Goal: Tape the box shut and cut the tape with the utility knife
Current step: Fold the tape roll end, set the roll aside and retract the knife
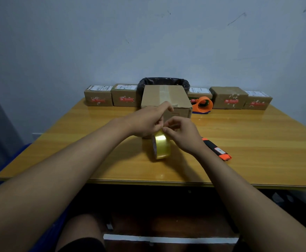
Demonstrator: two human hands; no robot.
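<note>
Glossy yellow wooden table (257,142) carries everything. Plain brown cardboard box (164,99) sits at centre, toward the far edge. Black-lined bin (164,81) directly behind it. Two small brown printed parcels (110,95) side by side to its left along the far edge; three more small brown parcels (239,98) to its right. Orange plastic tape dispenser (203,104) just right of the box, in front of the nearest right parcel. Roll of clear yellowish packing tape (161,145) stands on edge in front of the box. Left hand (145,120) and right hand (183,133) meet at the top of the roll. Orange-and-black utility knife (217,150) lies flat on the table, right of the roll.
</note>
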